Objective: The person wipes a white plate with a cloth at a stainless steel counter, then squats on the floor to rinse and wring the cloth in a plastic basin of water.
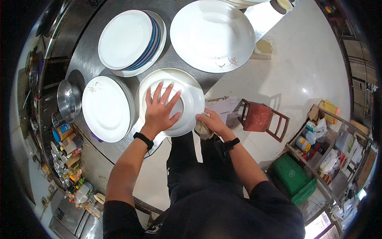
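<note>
A round white plate lies at the near edge of the steel table, with a raised ring in its middle. My left hand rests flat on it with spread fingers and a ring on one finger. At the plate's right rim, my right hand grips a crumpled greyish-brown cloth, thumb near the rim. Left of the plate stands a stack of white plates. Behind are a stack of blue-sided white plates on a larger white plate, and a large white plate with a floral print.
The steel table ends just before me. Metal bowls and several jars stand at the left. On the floor at right are a red-seated chair, a green bin and a loaded metal rack.
</note>
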`<state>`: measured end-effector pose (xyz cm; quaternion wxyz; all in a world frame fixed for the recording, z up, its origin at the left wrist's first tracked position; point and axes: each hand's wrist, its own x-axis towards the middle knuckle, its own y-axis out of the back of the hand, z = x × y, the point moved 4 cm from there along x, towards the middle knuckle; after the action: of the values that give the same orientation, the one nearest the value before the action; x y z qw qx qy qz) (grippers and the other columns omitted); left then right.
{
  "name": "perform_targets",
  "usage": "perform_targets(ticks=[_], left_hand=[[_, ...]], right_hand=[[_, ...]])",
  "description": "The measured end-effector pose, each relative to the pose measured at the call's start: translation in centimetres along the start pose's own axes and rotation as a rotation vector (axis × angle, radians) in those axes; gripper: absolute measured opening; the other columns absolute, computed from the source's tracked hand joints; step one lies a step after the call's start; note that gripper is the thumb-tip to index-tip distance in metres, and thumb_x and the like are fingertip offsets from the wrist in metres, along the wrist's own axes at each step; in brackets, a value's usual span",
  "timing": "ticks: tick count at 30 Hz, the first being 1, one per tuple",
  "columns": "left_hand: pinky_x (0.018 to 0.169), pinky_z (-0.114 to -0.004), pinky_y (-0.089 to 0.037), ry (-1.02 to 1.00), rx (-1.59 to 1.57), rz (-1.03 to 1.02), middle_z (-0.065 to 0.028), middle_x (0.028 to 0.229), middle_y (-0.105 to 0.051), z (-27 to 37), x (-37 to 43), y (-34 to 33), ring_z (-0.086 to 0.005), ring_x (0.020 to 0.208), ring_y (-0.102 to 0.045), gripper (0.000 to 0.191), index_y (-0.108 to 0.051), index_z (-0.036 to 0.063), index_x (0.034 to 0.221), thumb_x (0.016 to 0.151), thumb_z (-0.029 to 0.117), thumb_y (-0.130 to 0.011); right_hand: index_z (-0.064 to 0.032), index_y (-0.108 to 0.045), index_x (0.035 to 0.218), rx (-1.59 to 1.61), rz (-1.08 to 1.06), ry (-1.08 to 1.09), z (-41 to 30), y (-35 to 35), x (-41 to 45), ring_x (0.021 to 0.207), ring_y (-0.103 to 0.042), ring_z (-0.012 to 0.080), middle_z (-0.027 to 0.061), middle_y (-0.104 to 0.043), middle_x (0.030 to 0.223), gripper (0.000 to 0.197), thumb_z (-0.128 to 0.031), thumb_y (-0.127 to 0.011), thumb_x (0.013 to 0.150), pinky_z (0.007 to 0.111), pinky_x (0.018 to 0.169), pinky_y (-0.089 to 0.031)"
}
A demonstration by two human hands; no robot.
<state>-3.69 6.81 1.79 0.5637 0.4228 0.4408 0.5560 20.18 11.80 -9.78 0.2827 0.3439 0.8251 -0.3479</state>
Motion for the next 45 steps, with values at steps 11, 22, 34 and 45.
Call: perform_targets(ticks=[11, 22, 34, 45], left_hand=[[0.126, -0.067, -0.015, -0.234, -0.089, -0.228, -0.0089, 0.167, -0.04, -2.3, 1.5, 0.6, -0.0389, 0.156, -0.03, 0.067, -0.058, 0.0254, 0.148, 0.084, 0.037, -0.079], [0.121, -0.068, -0.018, 0.405, 0.129, 0.101, -0.0186, 0.167, -0.031, -1.5, -1.5, -2.6, -0.0426, 0.155, -0.025, 0.062, -0.049, 0.0157, 0.156, 0.098, 0.035, -0.061], [0.123, -0.065, -0.015, 0.413, 0.186, 0.074, -0.0155, 0.17, -0.026, -0.7, -0.3, -2.1, -0.0406, 0.156, -0.019, 0.062, -0.045, 0.0163, 0.157, 0.098, 0.032, -0.059], [0.122, -0.066, -0.014, 0.413, 0.186, 0.065, -0.0156, 0.169, -0.025, -0.8, -0.2, -2.2, -0.0406, 0.157, -0.018, 0.064, -0.043, 0.0158, 0.158, 0.098, 0.032, -0.058]], right_hand=[[-0.0005, -0.068, 0.131, -0.111, -0.154, -0.062, 5.0, -7.3, -1.4, 0.104, -0.066, 0.0149, 0.0059, -0.074, 0.119, 0.039, -0.028, -0.071, 0.103, 0.032, 0.095, -0.052], [0.0034, -0.069, 0.117, -0.042, 0.419, 0.196, -0.7, -0.6, -3.5, 0.088, -0.07, 0.0164, 0.011, -0.076, 0.103, 0.031, -0.016, -0.071, 0.093, 0.032, 0.081, -0.057], [-0.0066, -0.071, 0.103, -0.755, 0.493, 0.75, -0.3, -7.4, -4.1, 0.08, -0.067, 0.0393, 0.0144, -0.068, 0.095, 0.019, -0.002, -0.076, 0.085, 0.046, 0.074, -0.055], [-0.0091, -0.065, 0.105, -0.97, 0.692, 0.836, -2.7, -6.7, -2.3, 0.093, -0.065, 0.0358, 0.011, -0.061, 0.099, 0.035, -0.006, -0.079, 0.073, 0.048, 0.074, -0.054]])
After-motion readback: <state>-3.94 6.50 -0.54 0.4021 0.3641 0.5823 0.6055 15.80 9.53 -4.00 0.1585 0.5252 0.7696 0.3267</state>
